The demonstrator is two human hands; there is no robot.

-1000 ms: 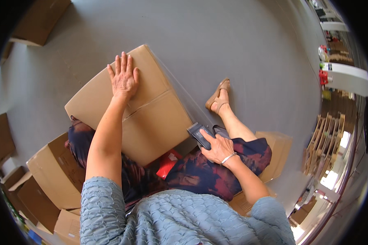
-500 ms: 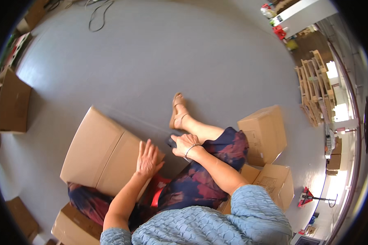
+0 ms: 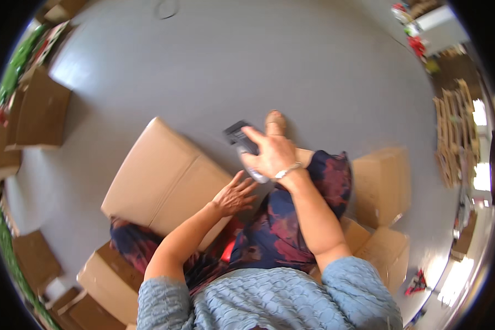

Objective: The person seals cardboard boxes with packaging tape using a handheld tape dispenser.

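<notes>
One large tan cardboard box (image 3: 165, 184) lies on the grey floor against my lap — flaps shut, seam looks untaped | left hand (image 3: 235, 195) rests on its near edge, fingers spread | right hand (image 3: 269, 154) grips dark handheld device (image 3: 242, 140) above it — I judge sealing not yet done.

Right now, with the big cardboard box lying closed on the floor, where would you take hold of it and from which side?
Probably by its two long side edges, from above. The box lies flat with its flaps shut, offering no handle or open rim. The left hand already rests on its near edge; the right hand holds a dark device, so it would need freeing first.
</notes>
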